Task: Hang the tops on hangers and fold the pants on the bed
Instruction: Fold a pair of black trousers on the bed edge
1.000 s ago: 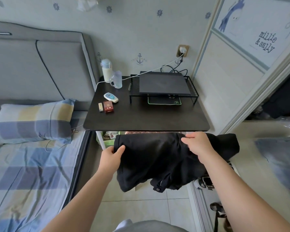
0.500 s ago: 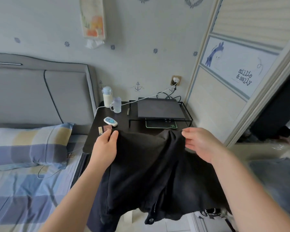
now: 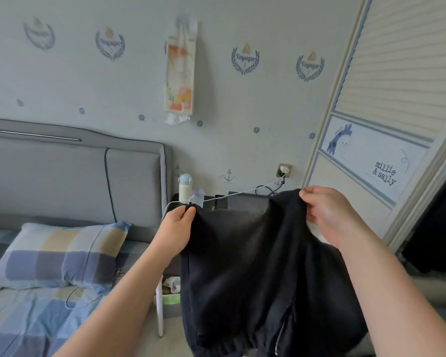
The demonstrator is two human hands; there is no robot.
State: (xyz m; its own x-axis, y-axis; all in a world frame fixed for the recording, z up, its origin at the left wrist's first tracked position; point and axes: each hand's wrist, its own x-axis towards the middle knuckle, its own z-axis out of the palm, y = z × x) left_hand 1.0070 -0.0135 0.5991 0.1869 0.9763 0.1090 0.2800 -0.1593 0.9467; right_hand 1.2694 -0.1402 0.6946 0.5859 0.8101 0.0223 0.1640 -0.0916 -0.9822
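Observation:
A black zip-up top [image 3: 255, 274] hangs spread in front of me, its zipper showing near the bottom right. My left hand [image 3: 176, 228] pinches its upper left corner and my right hand [image 3: 327, 212] grips its upper right edge. The garment hides most of the bedside table behind it. The bed [image 3: 23, 318] with a blue and yellow checked sheet lies at the lower left. No hanger is in view.
A checked pillow [image 3: 59, 256] lies against the grey headboard [image 3: 75, 181]. Behind the garment stands a dark bedside table with a white bottle [image 3: 185, 186], a cup and a white cable. A wardrobe sliding door [image 3: 386, 140] stands at the right.
Both hands have lifted the black top from below table height up to chest level, spreading it wider. The view has tilted up toward the wall.

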